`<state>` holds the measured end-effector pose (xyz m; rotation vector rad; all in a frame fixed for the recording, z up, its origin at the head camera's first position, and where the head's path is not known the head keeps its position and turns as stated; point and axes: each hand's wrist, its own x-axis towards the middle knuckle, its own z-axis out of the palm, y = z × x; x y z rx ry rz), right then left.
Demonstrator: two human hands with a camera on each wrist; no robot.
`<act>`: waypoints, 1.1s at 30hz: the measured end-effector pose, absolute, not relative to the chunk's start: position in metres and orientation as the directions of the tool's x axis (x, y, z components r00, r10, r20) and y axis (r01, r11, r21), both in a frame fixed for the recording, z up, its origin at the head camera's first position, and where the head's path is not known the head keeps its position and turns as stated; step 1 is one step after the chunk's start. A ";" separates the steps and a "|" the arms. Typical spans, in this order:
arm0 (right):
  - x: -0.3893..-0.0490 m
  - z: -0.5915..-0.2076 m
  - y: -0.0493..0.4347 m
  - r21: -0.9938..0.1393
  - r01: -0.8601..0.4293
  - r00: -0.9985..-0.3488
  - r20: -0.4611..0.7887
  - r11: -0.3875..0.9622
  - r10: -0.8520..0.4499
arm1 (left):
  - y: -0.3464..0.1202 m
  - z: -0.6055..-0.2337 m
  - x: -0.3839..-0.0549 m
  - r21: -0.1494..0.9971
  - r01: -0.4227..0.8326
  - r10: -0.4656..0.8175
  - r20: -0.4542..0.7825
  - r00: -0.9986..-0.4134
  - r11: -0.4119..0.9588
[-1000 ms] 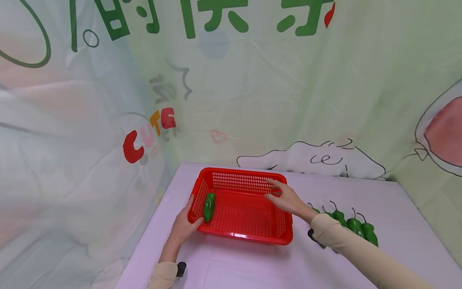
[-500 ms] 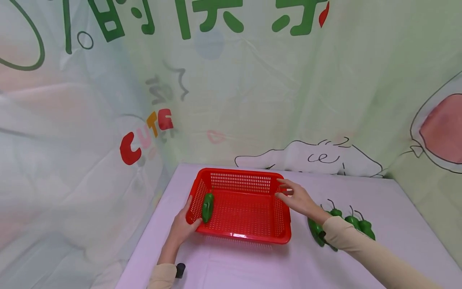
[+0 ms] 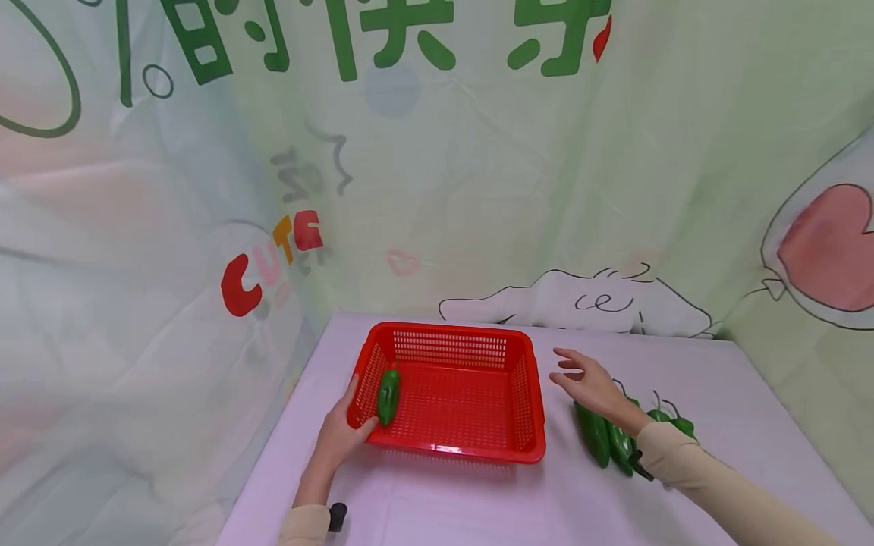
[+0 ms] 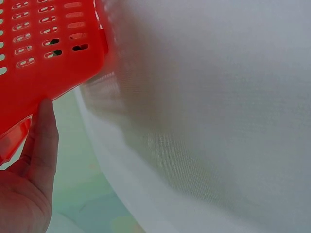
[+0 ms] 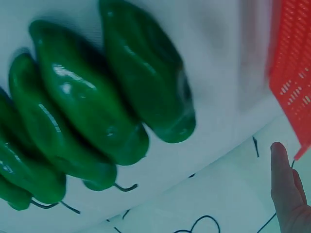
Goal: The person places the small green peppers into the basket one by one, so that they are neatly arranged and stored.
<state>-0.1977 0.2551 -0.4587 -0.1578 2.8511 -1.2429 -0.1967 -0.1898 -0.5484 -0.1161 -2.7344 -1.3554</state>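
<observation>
A red perforated plastic basket [image 3: 451, 447] stands on the table, with one green pepper [image 3: 388, 396] lying along its left side. My left hand [image 3: 339, 431] grips the basket's near left corner; the left wrist view shows the thumb and fingers at the rim. To the right of the basket, my right hand [image 3: 592, 385] is raised with fingers relaxed and nothing in them. Several green peppers [image 5: 82, 92] lie side by side on the table beneath the right wrist. The hand and forearm partly cover them in the head view.
A pale cloth covers the table [image 3: 437, 508]. Behind and to the left hang printed curtains [image 3: 437, 189] with green characters and cartoon drawings. Small dark wrist devices [image 3: 337, 516] sit at both sleeves.
My right hand has moved right, from above the basket's right side to the peppers on the table. My left hand stays at the basket corner.
</observation>
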 end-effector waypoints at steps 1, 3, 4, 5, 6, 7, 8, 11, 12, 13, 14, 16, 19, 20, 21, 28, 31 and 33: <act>-0.197 -0.460 0.259 -0.728 -0.083 -0.995 0.019 0.681 -0.101 | -0.190 -0.548 -0.197 0.790 0.104 0.026 0.111 -0.993 0.604; -0.196 -0.461 0.265 -0.722 -0.080 -0.995 0.021 0.687 -0.094 | -0.189 -0.548 -0.197 0.790 0.107 0.025 0.115 -0.993 0.604; -0.196 -0.462 0.268 -0.721 -0.075 -0.996 0.020 0.689 -0.087 | -0.189 -0.548 -0.197 0.791 0.106 0.024 0.114 -0.993 0.602; -0.195 -0.463 0.270 -0.719 -0.075 -0.996 0.023 0.691 -0.085 | -0.189 -0.547 -0.197 0.794 0.105 0.025 0.113 -0.993 0.598; -0.195 -0.464 0.274 -0.716 -0.070 -0.997 0.023 0.695 -0.077 | -0.189 -0.546 -0.197 0.795 0.106 0.026 0.113 -0.993 0.598; -0.195 -0.465 0.277 -0.711 -0.069 -0.997 0.025 0.700 -0.074 | -0.189 -0.546 -0.197 0.795 0.107 0.028 0.113 -0.993 0.597; -0.195 -0.466 0.280 -0.708 -0.063 -0.998 0.023 0.704 -0.065 | -0.189 -0.546 -0.197 0.794 0.109 0.029 0.115 -0.993 0.597; -0.193 -0.469 0.292 -0.682 -0.041 -0.999 0.013 0.730 -0.044 | -0.189 -0.545 -0.198 0.795 0.105 0.027 0.111 -0.993 0.597; -0.193 -0.471 0.296 -0.675 -0.030 -0.999 0.008 0.738 -0.033 | -0.189 -0.545 -0.198 0.794 0.103 0.026 0.109 -0.994 0.599; -0.192 -0.471 0.299 -0.669 -0.021 -1.000 0.001 0.743 -0.028 | -0.189 -0.545 -0.198 0.795 0.102 0.025 0.108 -0.994 0.599; -0.191 -0.473 0.303 -0.663 -0.013 -1.000 -0.002 0.748 -0.020 | -0.189 -0.545 -0.198 0.796 0.102 0.025 0.109 -0.994 0.597; -0.189 -0.475 0.312 -0.658 0.001 -1.000 -0.006 0.753 -0.004 | -0.189 -0.545 -0.197 0.796 0.100 0.027 0.104 -0.994 0.596; -0.187 -0.478 0.324 -0.664 0.014 -1.000 -0.014 0.748 0.006 | -0.190 -0.546 -0.195 0.791 0.100 0.028 0.104 -0.994 0.604; -0.187 -0.480 0.327 -0.666 0.016 -1.000 -0.014 0.746 0.008 | -0.191 -0.546 -0.195 0.790 0.100 0.027 0.105 -0.994 0.605; -0.187 -0.481 0.331 -0.670 0.020 -1.000 -0.017 0.742 0.011 | -0.191 -0.546 -0.195 0.788 0.101 0.027 0.106 -0.994 0.607; -0.182 -0.492 0.358 -0.653 0.033 -0.999 -0.018 0.757 0.028 | -0.192 -0.545 -0.195 0.784 0.117 0.028 0.127 -0.992 0.610; -0.178 -0.498 0.370 -0.632 0.044 -0.999 -0.011 0.773 0.049 | -0.191 -0.545 -0.195 0.781 0.128 0.034 0.136 -0.990 0.611; -0.175 -0.502 0.379 -0.630 0.056 -0.998 -0.016 0.774 0.060 | -0.190 -0.546 -0.195 0.782 0.133 0.037 0.139 -0.990 0.609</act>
